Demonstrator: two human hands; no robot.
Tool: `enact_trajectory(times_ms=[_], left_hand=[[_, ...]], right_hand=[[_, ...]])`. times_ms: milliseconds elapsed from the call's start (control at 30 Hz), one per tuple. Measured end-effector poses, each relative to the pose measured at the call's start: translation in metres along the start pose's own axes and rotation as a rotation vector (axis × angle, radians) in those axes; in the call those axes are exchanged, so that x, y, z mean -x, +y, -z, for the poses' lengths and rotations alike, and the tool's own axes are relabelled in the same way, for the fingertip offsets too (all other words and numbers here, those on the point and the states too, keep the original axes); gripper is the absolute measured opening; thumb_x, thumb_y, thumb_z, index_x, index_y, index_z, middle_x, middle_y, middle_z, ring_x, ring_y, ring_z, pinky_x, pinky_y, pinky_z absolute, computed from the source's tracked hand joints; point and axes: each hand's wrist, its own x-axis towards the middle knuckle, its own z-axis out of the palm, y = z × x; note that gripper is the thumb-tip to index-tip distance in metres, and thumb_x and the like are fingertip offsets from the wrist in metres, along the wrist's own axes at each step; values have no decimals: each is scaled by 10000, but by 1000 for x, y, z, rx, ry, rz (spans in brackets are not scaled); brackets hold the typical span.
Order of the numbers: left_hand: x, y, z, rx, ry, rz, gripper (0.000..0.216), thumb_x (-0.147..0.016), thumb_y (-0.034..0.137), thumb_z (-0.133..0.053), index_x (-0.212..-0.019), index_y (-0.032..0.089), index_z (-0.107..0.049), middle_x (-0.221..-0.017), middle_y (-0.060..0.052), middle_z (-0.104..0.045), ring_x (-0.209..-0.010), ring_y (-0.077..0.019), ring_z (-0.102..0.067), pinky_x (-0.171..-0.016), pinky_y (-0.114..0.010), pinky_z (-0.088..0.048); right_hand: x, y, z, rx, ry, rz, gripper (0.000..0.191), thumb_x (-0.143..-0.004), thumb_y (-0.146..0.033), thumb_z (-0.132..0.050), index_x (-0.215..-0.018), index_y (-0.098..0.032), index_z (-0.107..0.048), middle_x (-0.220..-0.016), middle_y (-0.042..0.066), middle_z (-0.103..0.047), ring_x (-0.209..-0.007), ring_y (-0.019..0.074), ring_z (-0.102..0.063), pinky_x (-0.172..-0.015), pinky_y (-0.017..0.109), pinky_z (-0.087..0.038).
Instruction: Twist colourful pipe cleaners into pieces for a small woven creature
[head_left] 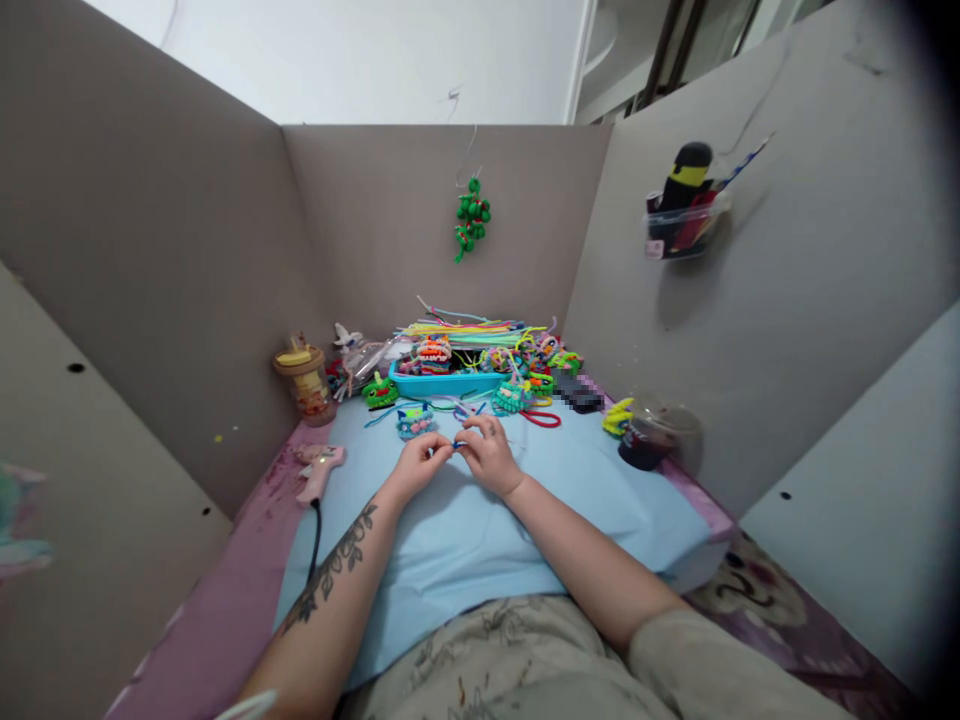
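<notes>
Both hands meet over the light blue cloth, pinching a short, dark blue piece of pipe cleaner (457, 445) between them. My left hand (422, 462) has thumb and forefinger closed on its left end. On the other end, my right hand (489, 457) grips with bent fingers, which hide part of it. Just beyond the left hand lies a blue pipe-cleaner figure (416, 422) with pink spots. A teal figure (512, 397) and a red loop (541, 419) lie past the right hand.
A blue tray (450, 384) holds craft pieces, with coloured pipe cleaners (472, 332) behind. At left are a pink glue gun (321, 472) with its cord and a lidded cup (306, 385). A dark container (643, 443) stands right. Grey panels (442, 270) enclose the table.
</notes>
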Motion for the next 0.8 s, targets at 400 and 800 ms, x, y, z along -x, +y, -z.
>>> enact_trajectory(times_ms=[400, 800], left_hand=[[5, -2, -4, -391, 180, -307, 174, -842, 263, -468, -789, 173, -608, -733, -49, -606, -725, -157, -540, -722, -295, -425], [1, -6, -5, -214, 107, -116, 240, -859, 295, -417, -868, 170, -621, -856, -56, -645, -792, -159, -573, -729, -277, -437]], right_hand=[[0, -6, 0, -122, 12, -70, 98, -823, -184, -485, -821, -193, -583, -892, 59, -533, -908, 201, -452, -847, 378, -362], [0, -2, 2, 13, 92, -27, 137, -817, -164, -512, -801, -214, -639, -853, 58, -536, -888, 199, -430, -830, 359, -375]])
